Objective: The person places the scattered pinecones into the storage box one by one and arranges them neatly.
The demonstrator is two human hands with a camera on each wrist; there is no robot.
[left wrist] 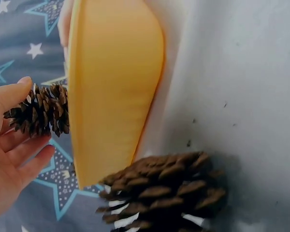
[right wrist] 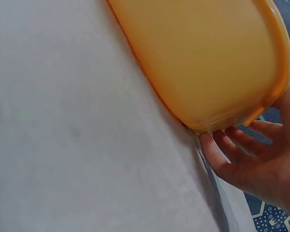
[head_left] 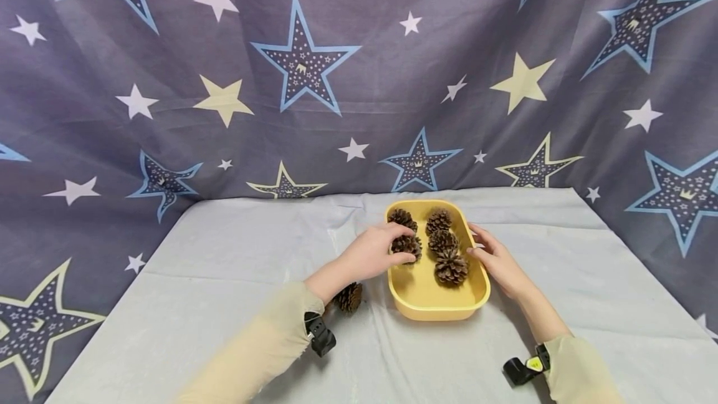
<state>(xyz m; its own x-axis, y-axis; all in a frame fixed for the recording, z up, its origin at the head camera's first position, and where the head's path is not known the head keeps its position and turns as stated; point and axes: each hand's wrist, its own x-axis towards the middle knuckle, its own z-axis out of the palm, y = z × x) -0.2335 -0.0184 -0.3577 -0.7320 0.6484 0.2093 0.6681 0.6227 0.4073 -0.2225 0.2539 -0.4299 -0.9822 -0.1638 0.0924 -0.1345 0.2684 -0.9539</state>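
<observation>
A pine cone point(left wrist: 38, 110) is between the thumb and fingers of my left hand point(head_left: 374, 249), at the left rim of a yellow plastic tub point(head_left: 432, 313). Beyond it in the head view, another pine cone point(head_left: 402, 219) lies in the tub's far left corner. Along the tub's right side stand three more in a row: a far cone point(head_left: 439, 221), a middle cone point(head_left: 442, 242) and a near cone point(head_left: 451, 268). My right hand point(head_left: 499, 265) grips the tub's right side, thumb by the rim; its fingertips point(right wrist: 209, 145) touch the outer wall.
On the grey cloth point(head_left: 224, 304), a loose pine cone point(head_left: 349, 297) lies left of the tub, partly behind my left wrist; it looms large in the left wrist view. A star-patterned curtain point(head_left: 359, 111) hangs behind the table.
</observation>
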